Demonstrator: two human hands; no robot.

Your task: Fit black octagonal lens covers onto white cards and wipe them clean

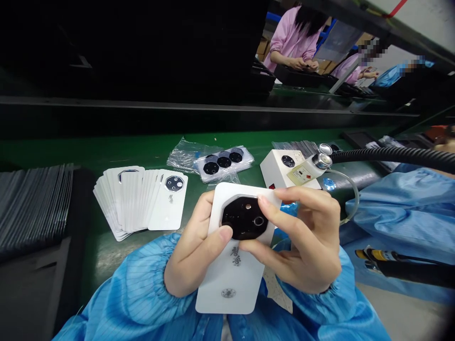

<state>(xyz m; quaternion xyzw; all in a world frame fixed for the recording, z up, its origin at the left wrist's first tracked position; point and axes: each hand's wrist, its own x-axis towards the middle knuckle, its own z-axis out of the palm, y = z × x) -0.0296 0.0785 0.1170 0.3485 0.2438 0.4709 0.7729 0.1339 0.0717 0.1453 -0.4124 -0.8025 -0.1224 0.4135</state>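
A white phone back cover with dark printed lettering is held upright in front of me. My left hand grips its left edge, thumb resting at the border of a black camera lens plate. That plate sits at the cover's camera area. My right hand pinches it, index fingertip at its upper right and thumb at its lower edge. Beyond my left hand, a fanned stack of similar white covers lies on the green bench. A plastic tray of round black lens plates is behind the held cover.
Upright dark panels fill a rack at left. A white box carries a bottle-like fixture at right, near a black corrugated hose. Clear plastic wrapping lies at the back. Co-workers sit across the bench.
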